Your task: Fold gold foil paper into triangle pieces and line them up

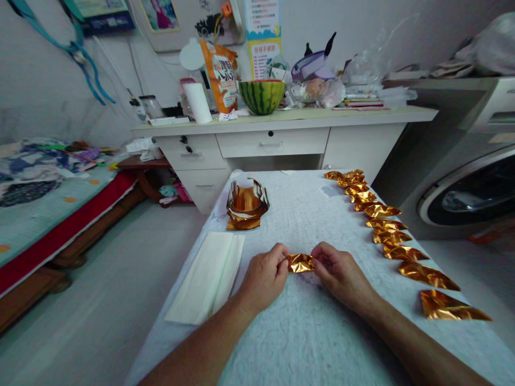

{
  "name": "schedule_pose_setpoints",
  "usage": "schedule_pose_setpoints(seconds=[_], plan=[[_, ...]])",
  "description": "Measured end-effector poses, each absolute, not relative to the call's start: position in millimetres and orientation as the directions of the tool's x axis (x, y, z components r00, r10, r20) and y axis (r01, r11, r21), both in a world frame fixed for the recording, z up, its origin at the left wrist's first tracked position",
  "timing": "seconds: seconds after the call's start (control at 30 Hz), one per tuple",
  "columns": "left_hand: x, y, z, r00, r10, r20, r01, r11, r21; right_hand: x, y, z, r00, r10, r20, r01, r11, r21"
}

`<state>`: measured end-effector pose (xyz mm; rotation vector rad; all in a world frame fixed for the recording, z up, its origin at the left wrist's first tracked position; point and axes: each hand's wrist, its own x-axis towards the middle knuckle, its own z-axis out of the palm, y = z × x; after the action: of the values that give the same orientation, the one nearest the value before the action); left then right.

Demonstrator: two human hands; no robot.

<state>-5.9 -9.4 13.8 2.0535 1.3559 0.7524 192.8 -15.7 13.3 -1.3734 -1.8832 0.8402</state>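
A small piece of shiny gold foil is stretched between my two hands, just above the cloth-covered table. My left hand pinches its left end between thumb and fingers. At the right end, my right hand grips the foil the same way. Beyond my left hand sits a stack of curled gold foil sheets. Folded pale paper lies left of my left hand. Several folded gold foil pieces form a row along the table's right edge.
Behind the table stands a white desk with a half watermelon, an orange pouch and a paper roll. A bed is at the left. A washing machine stands at the right.
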Motion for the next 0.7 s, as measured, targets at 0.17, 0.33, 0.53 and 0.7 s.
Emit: schedule_pose_setpoints(seconds=[0.17,0.33,0.53,0.7], plan=[[-5.9,-8.2,9.7,0.328,0.932,0.154,0.656,-0.342,0.673,191.6,-19.4,18.7,-0.293,0.945,0.143,0.528,0.284,-0.8],[-4.8,-9.9,11.7,0.348,0.926,0.144,0.648,-0.349,0.677,191.8,-19.1,16.3,-0.276,0.951,0.142,0.543,0.276,-0.793],[-3.8,-10.6,10.1,0.342,0.924,0.17,0.649,-0.363,0.669,190.7,-18.5,11.8,-0.234,0.964,0.128,0.601,0.247,-0.76],[-2.7,-7.5,4.8,0.293,0.942,0.166,0.71,-0.331,0.622,185.5,-21.5,15.7,-0.294,0.943,0.157,0.6,0.31,-0.737]])
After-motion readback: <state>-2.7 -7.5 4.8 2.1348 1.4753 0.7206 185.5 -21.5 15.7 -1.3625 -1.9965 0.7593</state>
